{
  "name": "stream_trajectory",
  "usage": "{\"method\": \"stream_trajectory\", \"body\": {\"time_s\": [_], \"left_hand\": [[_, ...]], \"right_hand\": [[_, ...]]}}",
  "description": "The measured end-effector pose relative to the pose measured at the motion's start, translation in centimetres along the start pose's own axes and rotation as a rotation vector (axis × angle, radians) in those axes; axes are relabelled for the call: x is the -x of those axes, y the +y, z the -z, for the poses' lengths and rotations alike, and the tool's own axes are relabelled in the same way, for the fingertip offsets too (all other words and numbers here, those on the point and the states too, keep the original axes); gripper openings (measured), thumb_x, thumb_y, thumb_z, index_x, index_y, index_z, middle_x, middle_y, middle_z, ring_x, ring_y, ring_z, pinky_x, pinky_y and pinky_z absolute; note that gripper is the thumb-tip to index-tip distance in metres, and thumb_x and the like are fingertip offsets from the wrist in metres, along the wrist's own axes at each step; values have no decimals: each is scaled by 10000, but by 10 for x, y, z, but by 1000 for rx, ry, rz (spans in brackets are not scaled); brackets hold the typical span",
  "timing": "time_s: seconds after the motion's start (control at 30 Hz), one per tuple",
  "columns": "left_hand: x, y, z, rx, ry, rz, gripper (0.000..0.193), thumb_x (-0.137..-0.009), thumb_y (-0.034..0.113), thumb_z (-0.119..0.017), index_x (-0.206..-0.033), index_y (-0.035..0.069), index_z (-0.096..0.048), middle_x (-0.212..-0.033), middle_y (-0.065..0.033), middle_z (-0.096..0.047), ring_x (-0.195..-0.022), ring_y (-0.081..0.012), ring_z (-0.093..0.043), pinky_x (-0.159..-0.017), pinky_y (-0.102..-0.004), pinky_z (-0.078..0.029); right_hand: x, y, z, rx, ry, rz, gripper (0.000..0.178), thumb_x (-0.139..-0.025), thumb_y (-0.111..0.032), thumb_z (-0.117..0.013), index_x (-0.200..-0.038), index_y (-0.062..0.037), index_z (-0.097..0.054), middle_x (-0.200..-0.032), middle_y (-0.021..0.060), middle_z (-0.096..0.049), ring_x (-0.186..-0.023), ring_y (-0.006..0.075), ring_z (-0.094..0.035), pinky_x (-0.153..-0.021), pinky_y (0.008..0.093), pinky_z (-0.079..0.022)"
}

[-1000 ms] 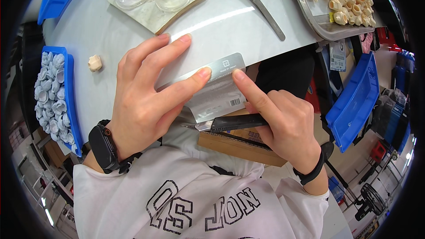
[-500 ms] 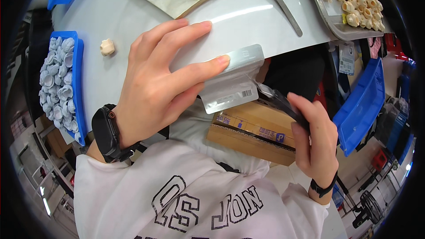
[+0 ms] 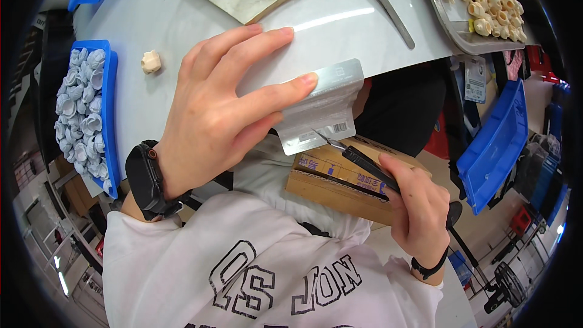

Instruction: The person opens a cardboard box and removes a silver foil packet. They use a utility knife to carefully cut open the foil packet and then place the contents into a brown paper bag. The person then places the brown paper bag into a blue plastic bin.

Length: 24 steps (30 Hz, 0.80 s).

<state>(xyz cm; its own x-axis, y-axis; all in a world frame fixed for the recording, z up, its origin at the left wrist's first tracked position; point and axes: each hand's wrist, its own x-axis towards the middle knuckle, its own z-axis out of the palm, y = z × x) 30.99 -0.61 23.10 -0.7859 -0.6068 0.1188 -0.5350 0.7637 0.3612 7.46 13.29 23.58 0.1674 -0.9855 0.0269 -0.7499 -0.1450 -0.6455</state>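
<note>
Tray (image 3: 109,103) left of hand (image 3: 218,115); pouch (image 3: 322,106) right; box (image 3: 340,185) below.

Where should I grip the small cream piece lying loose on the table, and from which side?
Take the small cream piece across its rounded body, coming straight down from above. It lies alone on the bare white table, apart from the blue tray and beyond the left hand, so fingers can probably close on either side.
</note>
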Motion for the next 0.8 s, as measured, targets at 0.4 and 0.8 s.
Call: {"method": "stream_trajectory", "body": {"time_s": [0.4, 0.8], "left_hand": [[1, 0, -1, -20, 13, -13, 556, -559, 12, -716, -1091, 168, -666, -1311, -124, -480, -1196, -341, -429, -986, -408, -364], [2, 0, -2, -35, 13, -13, 559, -559, 19, -719, -1093, 174, -665, -1311, -125, -483, -1192, -338, -434, -983, -407, -367]], "right_hand": [[6, 6, -3, 11, 37, 3, 444, -651, 36, -663, -1088, -14, -607, -608, 43, -472, -477, 176, -485, -429, 298, -383], [3, 7, -7, 17, 55, 16, 460, -642, 32, -647, -1097, -18, -613, -602, 39, -454, -462, 171, -469, -415, 295, -370]]}}
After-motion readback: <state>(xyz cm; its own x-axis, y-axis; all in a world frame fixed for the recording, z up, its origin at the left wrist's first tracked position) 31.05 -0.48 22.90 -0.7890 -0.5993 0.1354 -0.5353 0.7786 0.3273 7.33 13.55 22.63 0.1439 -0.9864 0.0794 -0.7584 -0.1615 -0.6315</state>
